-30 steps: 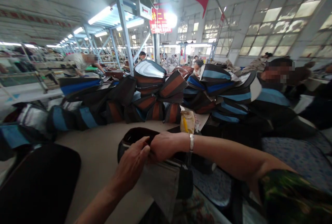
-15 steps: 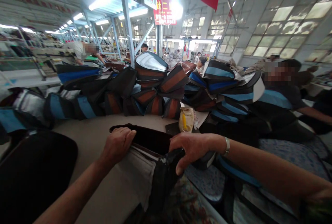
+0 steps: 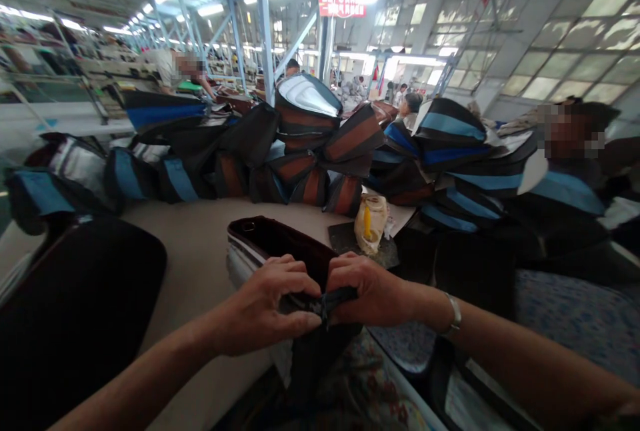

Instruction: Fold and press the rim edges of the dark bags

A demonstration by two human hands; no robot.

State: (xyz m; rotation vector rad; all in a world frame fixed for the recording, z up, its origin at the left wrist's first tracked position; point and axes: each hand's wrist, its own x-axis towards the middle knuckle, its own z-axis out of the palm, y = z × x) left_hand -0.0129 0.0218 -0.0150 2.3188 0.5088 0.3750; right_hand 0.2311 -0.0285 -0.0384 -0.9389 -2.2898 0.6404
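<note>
A dark bag (image 3: 295, 244) with a brownish-black inside and a whitish outer face stands tilted in front of me. A small metal ring seems to show at its far left end. My left hand (image 3: 267, 304) pinches its near rim at a corner seam, thumb below and fingers above. Right beside it, my right hand (image 3: 373, 290) grips the same corner, its fingers folded over the edge. The two sets of fingertips almost meet there. What lies between the fingertips is largely hidden. The lower part of the bag hangs down toward my patterned clothing (image 3: 370, 391).
Unfinished-looking black pieces with blue and brown stripes (image 3: 300, 184) are piled along the far edge of the pale table (image 3: 200, 244). A cream pouch with a yellow object (image 3: 371, 224) stands behind my right hand. A large black panel (image 3: 85, 284) lies left. Another person (image 3: 575, 128) sits at the right.
My left hand has moved right along the rim to the corner beside my right hand. My right hand has closed more tightly there. The view has tilted down and turned slightly left.
</note>
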